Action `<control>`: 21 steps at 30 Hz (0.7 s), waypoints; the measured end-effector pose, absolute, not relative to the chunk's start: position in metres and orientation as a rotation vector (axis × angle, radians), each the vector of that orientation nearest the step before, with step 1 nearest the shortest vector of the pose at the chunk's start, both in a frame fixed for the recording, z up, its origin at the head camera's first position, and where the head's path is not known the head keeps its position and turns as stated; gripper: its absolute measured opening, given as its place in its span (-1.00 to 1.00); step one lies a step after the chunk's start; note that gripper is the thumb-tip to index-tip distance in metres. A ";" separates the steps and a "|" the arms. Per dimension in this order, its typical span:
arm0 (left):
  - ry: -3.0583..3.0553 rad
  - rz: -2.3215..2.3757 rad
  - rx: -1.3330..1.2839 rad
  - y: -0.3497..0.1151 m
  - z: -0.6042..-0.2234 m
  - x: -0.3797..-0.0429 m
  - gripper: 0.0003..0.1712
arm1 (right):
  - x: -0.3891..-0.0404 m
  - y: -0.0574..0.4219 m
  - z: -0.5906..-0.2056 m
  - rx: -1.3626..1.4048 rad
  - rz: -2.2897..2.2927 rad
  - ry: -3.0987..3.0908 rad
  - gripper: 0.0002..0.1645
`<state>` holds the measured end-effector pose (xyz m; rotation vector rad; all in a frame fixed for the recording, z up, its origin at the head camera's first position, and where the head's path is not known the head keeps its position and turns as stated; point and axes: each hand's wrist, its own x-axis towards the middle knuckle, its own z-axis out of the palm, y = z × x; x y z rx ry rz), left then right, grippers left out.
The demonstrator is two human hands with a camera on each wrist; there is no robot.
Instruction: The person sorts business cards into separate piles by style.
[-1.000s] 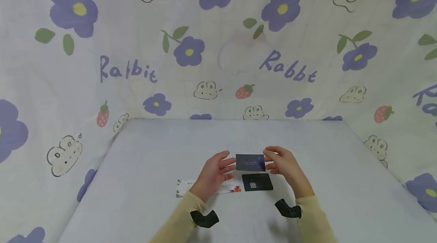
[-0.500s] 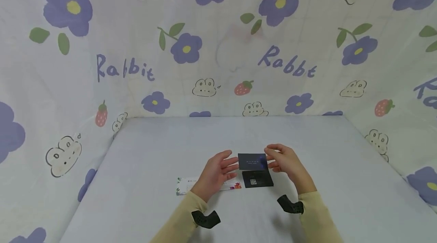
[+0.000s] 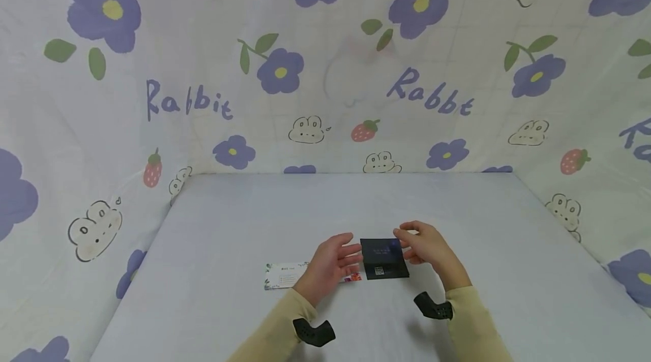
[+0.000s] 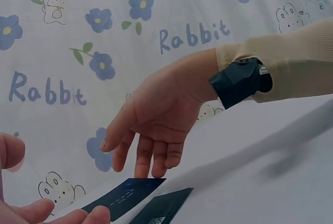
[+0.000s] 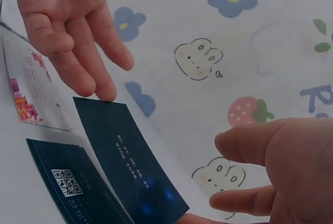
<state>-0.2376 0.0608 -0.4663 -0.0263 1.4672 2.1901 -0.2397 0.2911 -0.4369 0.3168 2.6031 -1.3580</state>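
Observation:
A dark blue business card (image 5: pixel 130 166) with small pale print sits between both hands, just beyond a second dark card (image 5: pixel 65 182) that bears a white QR code. My left hand (image 3: pixel 330 263) has its fingers extended, their tips at the near card's left edge in the right wrist view. At the opposite end my right hand (image 3: pixel 427 246) has a finger against the card's edge, while its thumb stays apart from it. Whether the blue card touches the tabletop, I cannot tell. Partly behind my left hand lie white cards (image 3: pixel 285 275) printed with leaves and red flowers.
A pale covered tabletop (image 3: pixel 244 209) surrounds the cards. Behind and at both sides hangs a white curtain (image 3: pixel 346 91) with purple flowers and rabbits. Each sleeve has a black wrist device, such as the one on the right (image 3: pixel 433 305).
The blue card has come down nearer to the QR-code card, so the two now look joined in the head view. My left hand has shifted slightly right and down with it.

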 end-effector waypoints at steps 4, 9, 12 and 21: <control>1.473 2.177 -0.044 0.065 -0.470 -0.237 -0.29 | -0.241 0.292 -0.439 0.331 -1.291 2.616 -0.28; 1.479 2.139 -0.050 0.066 -0.473 -0.235 -0.30 | -0.241 0.294 -0.442 0.329 -1.225 2.633 -0.27; 1.485 2.114 -0.053 0.065 -0.473 -0.233 -0.29 | -0.240 0.293 -0.443 0.319 -1.194 2.638 -0.27; 1.492 2.052 -0.078 0.064 -0.472 -0.232 -0.22 | -0.238 0.291 -0.446 0.319 -1.087 2.673 -0.26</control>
